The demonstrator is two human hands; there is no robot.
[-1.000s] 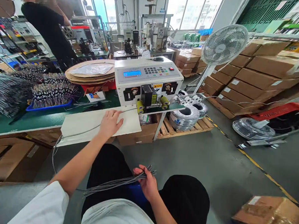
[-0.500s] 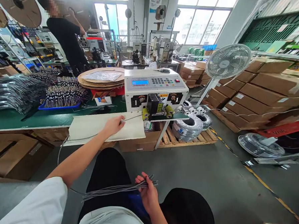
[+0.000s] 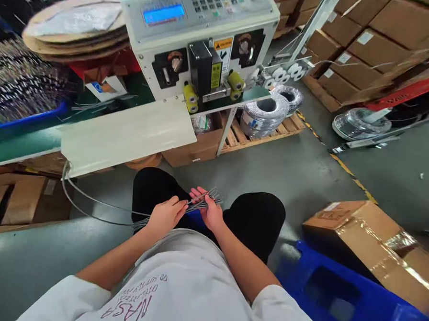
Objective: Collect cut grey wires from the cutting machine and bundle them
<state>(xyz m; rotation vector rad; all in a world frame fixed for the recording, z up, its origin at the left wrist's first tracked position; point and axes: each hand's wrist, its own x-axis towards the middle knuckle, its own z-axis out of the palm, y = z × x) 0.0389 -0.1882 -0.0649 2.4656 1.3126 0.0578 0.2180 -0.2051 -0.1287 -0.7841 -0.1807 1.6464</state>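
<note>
Over my lap, my right hand grips a bundle of thin grey cables near its ends, which fan out past the fingers. Pressed close beside it, my left hand is closed on a grey cable at the bundle. Two lengths of grey cable curve from my hands to the lower left corner of a cream sheet-metal chute. Above the chute stands a white cable-cutting machine with a lit display and yellow rollers.
A blue plastic stool or crate and a taped carton are at my right. Cable coils sit on a pallet beneath the machine's right side. To the left are round cardboard discs and a blue tray of wires.
My left hand has come down from the chute to the bundle at my right hand, bringing the cable off the chute's surface. The head view has tilted down.
</note>
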